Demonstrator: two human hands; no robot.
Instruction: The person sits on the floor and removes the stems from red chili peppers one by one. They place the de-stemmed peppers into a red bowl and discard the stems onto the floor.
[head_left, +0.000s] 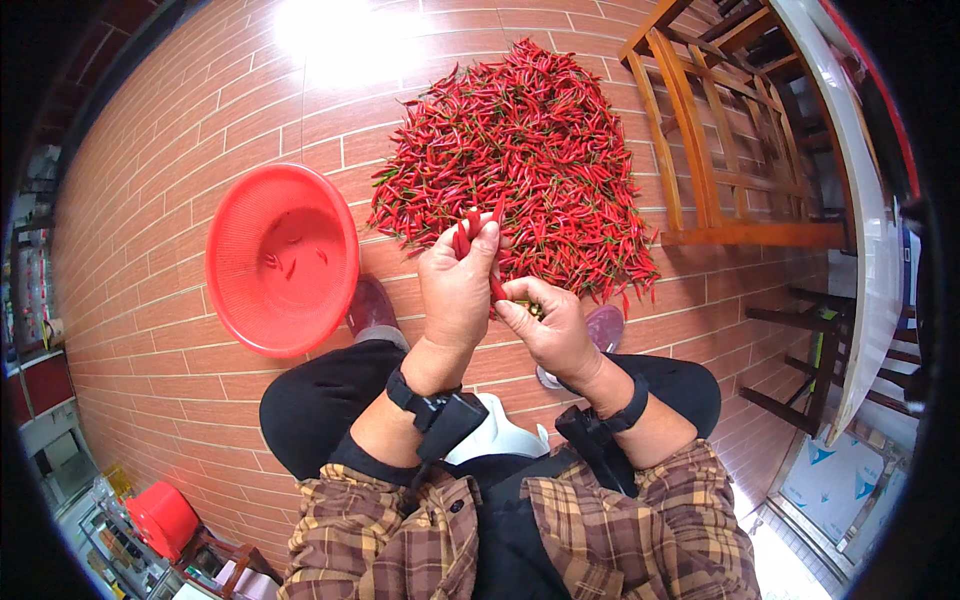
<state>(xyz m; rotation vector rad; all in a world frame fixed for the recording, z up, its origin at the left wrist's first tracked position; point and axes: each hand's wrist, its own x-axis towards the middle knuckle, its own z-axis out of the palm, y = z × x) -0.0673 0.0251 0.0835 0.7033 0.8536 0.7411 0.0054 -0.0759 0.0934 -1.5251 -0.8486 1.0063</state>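
Observation:
A broad pile of red chili peppers (525, 150), many with green stems, lies on the tiled floor in front of me. Held just over its near edge, my left hand (465, 274) is closed on several red chilies (462, 238). My right hand (551, 322) pinches the lower end of a red chili (496, 288) below my left fingers; small green stem pieces (534, 309) show by its curled fingers. On the left stands a red plastic basket (225, 262) with several chilies (289, 268) at its bottom.
My shoes (371, 304) are on the floor beside the basket and the pile. A wooden chair (694, 135) lies to the right of the pile, near a white tabletop (874, 247). At the lower left is a red plastic container (161, 517).

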